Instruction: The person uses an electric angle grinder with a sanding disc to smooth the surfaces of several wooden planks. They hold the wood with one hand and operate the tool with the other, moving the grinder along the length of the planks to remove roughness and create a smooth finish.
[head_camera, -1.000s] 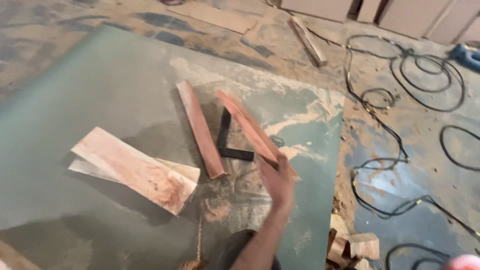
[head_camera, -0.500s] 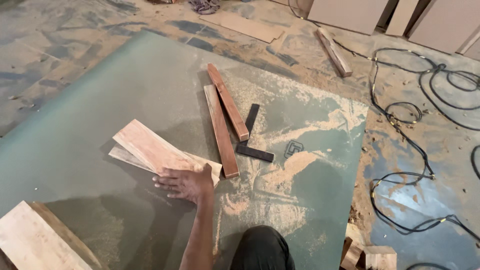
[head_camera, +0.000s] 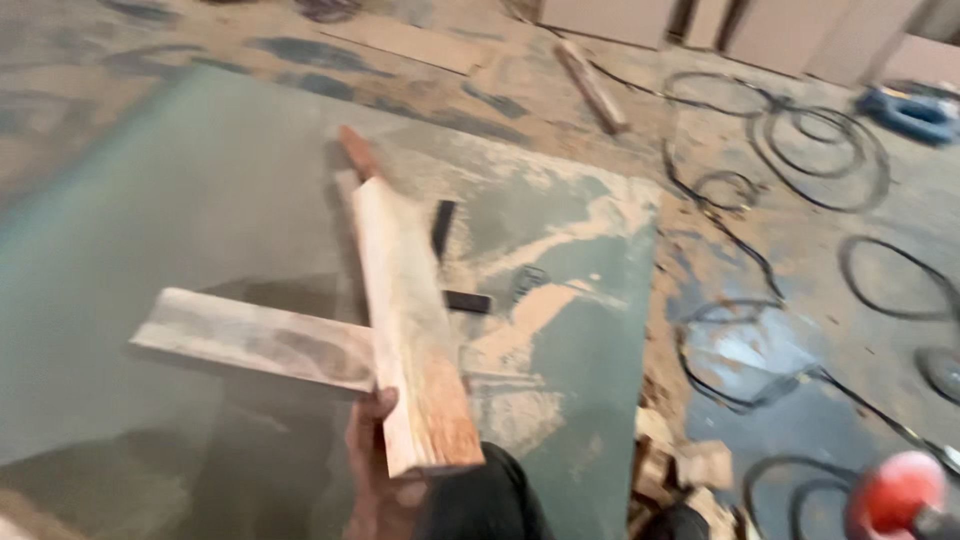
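My left hand (head_camera: 375, 468) grips the near end of a pale wooden board (head_camera: 405, 320), which is lifted and points away from me over the green sheet (head_camera: 150, 200). A second flat board (head_camera: 250, 340) lies crosswise on the sheet, its right end hidden under the held board. Behind it, the far tip of a reddish slat (head_camera: 357, 152) shows. A black L-shaped square (head_camera: 468, 300) lies just right of the held board, partly covered. My right hand is out of view. The picture is motion-blurred.
Sawdust covers the sheet's right part and the floor. Black cables (head_camera: 780, 150) coil on the right, with a blue tool (head_camera: 910, 110) beyond. A wood strip (head_camera: 592, 85) lies at the back, offcut blocks (head_camera: 690, 470) near my dark knee (head_camera: 480, 500), and a blurred red object (head_camera: 895, 495) at bottom right.
My hand rested flat on the stacked boards, and now it has lifted the top board and swung it to point away. The reddish slats lie behind it.
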